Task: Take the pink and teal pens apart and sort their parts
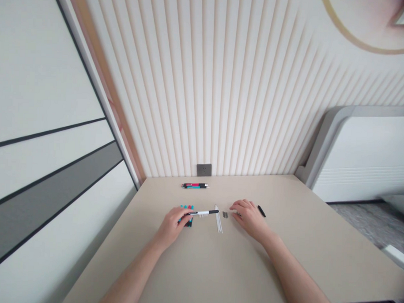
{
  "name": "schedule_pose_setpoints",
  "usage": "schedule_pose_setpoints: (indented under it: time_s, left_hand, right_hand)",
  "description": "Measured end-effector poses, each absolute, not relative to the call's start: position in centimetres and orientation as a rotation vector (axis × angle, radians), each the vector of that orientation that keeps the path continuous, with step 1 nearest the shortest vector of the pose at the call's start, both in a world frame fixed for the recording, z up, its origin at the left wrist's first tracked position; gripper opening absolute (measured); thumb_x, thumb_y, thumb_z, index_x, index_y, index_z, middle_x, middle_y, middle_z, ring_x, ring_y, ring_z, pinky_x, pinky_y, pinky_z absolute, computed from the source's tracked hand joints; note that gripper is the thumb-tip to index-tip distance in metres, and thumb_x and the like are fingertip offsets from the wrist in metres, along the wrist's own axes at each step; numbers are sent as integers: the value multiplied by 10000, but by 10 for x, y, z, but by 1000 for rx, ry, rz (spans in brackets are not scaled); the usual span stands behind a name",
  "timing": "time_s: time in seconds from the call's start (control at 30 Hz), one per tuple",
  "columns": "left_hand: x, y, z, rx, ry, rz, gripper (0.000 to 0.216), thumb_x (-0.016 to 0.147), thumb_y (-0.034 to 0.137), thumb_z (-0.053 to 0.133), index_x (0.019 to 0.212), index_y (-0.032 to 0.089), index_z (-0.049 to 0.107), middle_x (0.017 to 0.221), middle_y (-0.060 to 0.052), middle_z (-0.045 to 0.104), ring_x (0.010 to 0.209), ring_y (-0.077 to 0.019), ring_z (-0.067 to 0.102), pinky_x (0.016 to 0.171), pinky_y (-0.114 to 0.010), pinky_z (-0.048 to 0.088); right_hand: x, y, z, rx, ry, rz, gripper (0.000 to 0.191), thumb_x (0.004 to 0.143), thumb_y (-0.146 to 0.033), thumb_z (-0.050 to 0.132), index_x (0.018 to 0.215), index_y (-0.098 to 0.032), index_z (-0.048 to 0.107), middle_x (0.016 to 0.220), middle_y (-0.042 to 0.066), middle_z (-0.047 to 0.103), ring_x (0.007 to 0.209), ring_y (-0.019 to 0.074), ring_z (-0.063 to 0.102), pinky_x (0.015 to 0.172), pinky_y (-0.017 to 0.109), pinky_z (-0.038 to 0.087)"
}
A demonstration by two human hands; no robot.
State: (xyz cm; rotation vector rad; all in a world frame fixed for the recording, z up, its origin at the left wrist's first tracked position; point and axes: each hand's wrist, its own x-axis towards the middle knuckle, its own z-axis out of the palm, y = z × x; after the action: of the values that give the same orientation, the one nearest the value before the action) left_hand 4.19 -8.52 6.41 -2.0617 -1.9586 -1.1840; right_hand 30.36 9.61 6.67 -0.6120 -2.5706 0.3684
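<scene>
My left hand [173, 223] is closed round a black and white pen [201, 212], which points right over the beige table [218, 267]. Small teal and red pieces [187, 207] lie just under and beside that hand. My right hand [249, 216] rests palm down on the table, fingers curled toward small grey parts [225, 214]; whether it holds anything I cannot make out. Thin white tubes [218, 219] lie between the two hands. A black pen cap [261, 211] sits just right of my right hand.
Finished pens [194, 185] in black, teal and red lie in a row near the table's back edge, below a grey wall socket [204, 169]. A ribbed wall stands behind. A white padded headboard [364, 152] is at the right.
</scene>
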Motion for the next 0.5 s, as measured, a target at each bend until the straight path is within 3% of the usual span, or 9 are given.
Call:
schedule_pose_setpoints:
  time_s: [0.2, 0.37, 0.5]
  left_hand:
    - [42, -85, 60, -2114, -1888, -1239, 206, 966, 326, 502, 1019, 210, 665, 839, -31, 689, 787, -160, 648, 743, -276, 513]
    - [44, -85, 57, -2107, -1842, -1264, 199, 960, 325, 516, 1043, 214, 658, 864, -37, 690, 789, -159, 647, 744, -279, 517]
    - [43, -85, 57, -2079, -1856, -1234, 212, 953, 342, 528, 1057, 208, 654, 828, -34, 679, 746, -158, 629, 725, -283, 513]
  right_hand:
    - [288, 69, 72, -475, -2467, 635, 304, 998, -355, 399, 1123, -237, 650, 1013, 76, 694, 962, 215, 591, 855, 349, 401]
    - [276, 58, 63, -482, -2511, 713, 427, 1015, -348, 323, 807, -188, 659, 773, 47, 669, 729, 168, 566, 761, 312, 387]
    - [277, 60, 62, -461, -2489, 757, 436, 1006, -380, 351, 740, -197, 642, 728, 37, 662, 726, 168, 563, 749, 301, 380]
